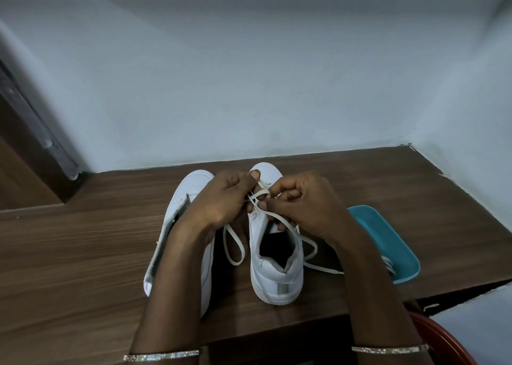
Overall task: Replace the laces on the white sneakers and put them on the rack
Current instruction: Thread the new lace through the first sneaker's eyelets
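Two white sneakers stand side by side on the wooden table (83, 240), heels toward me. My forearm partly covers the left sneaker (191, 187). Over the tongue of the right sneaker (277, 270), both hands work a white lace (232, 243). My left hand (221, 198) pinches the lace near the front eyelets. My right hand (304, 204) pinches the same lace just beside it. One loop of lace hangs between the shoes; another strand trails off to the right across the table.
A teal tray (388, 243) lies on the table to the right of the shoes, with something white at its near end. Walls close the table off behind and on the right. A red chair edge (443, 339) shows at bottom right.
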The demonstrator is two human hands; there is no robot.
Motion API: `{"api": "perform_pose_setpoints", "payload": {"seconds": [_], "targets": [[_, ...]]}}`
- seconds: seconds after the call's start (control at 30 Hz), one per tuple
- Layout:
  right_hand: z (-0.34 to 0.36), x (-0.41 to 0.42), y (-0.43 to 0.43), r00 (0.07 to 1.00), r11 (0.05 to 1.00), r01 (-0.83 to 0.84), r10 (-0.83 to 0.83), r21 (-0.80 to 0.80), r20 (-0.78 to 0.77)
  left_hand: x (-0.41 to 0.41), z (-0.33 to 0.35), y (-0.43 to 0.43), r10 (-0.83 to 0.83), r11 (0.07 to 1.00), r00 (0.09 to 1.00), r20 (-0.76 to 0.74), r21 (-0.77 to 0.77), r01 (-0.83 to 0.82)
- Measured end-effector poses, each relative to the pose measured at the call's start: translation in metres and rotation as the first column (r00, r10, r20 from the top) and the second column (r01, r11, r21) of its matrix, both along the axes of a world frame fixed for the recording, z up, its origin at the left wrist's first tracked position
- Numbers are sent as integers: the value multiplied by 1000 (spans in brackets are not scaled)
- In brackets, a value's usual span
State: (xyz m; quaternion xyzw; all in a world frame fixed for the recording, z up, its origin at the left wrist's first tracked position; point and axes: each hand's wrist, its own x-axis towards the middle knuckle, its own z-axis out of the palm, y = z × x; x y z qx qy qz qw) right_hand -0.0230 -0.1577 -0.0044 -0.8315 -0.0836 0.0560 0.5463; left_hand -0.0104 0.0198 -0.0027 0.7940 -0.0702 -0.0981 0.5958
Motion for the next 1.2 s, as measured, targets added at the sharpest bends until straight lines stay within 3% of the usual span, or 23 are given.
{"api": "perform_pose_setpoints", "payload": {"seconds": [0.13,0.37,0.6,0.73,0.9,1.2], "targets": [[2,-1,-10,999,993,-34,35,110,-1,8,-14,6,75,993,990,121,86,-86],[0,3,-5,993,942,22,-60,335,101,2,-17,-8,-109,980,993,33,-165,113],[-7,6,-6,942,883,295,-333,365,47,4,-17,-4,-157,984,986,52,-82,161],[-12,6,-3,942,894,336,-320,297,-103,5,-18,-6,-133,986,990,44,-95,136],[-12,6,0,953,917,300,-277,263,-121,9,-24,-8,-8,999,977,213,-35,16],[-6,5,8,912,831,400,-316,388,-262,9,-27,-11,77,996,905,419,1,-85]]}}
